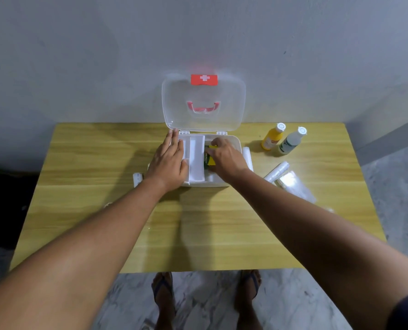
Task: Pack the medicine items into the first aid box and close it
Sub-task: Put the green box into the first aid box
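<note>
both hands in first aid box (pixel 231 144) | right hand (pixel 225 158) grips green-yellow pack (pixel 208 160)

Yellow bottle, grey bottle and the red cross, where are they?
yellow bottle (pixel 271 139), head view, on its body.
grey bottle (pixel 290 143), head view, on its body.
red cross latch (pixel 204 79), head view, on its middle.

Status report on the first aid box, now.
Left hand flat on the white tray. Right hand pressing green-yellow packet into open first aid box. Two bottles unpacked. Nothing blocking.
</note>
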